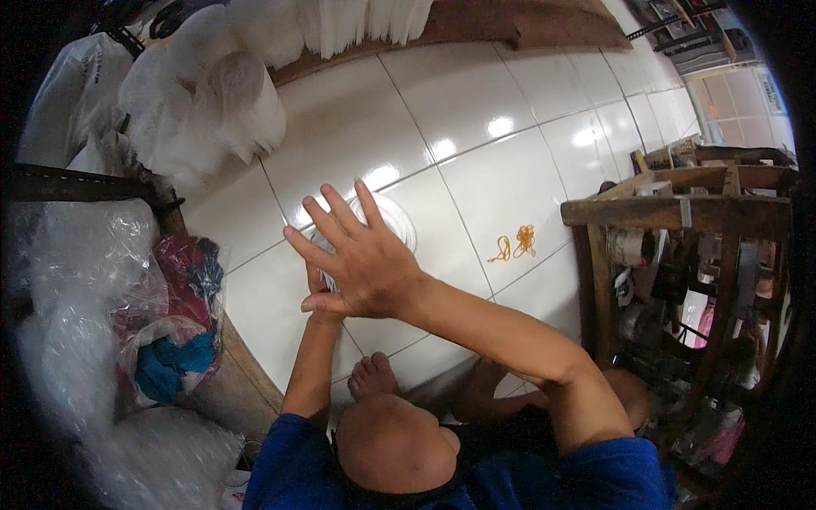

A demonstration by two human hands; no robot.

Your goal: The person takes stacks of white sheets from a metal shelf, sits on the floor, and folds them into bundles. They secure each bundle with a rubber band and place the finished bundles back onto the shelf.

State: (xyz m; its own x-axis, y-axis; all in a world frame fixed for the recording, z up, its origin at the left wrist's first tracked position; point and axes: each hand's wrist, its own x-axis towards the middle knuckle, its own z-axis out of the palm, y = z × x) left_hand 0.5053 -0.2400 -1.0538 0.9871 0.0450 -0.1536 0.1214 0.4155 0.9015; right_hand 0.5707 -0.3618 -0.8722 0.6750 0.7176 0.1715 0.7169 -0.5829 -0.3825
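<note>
My right hand (361, 268) is stretched out with its fingers spread, back of the hand upward. It crosses over my left hand (315, 276), which is mostly hidden behind it; only a bit of finger and the wrist show. Under and beyond the hands, a white round thing with ring-like edges (397, 223) lies on the tiled floor, largely covered by my right hand. Whether the left hand touches it, I cannot tell. To the right, a small pile of yellow-orange rubber bands (526, 241) rests on the floor.
Clear plastic bags (72, 280) crowd the left side, one with red and teal cloth (174, 365) inside. White fluffy bundles (204, 102) stand at the far left. A wooden rack (680, 212) holding assorted items is on the right. Brown sheeting (476, 25) lies along the far edge.
</note>
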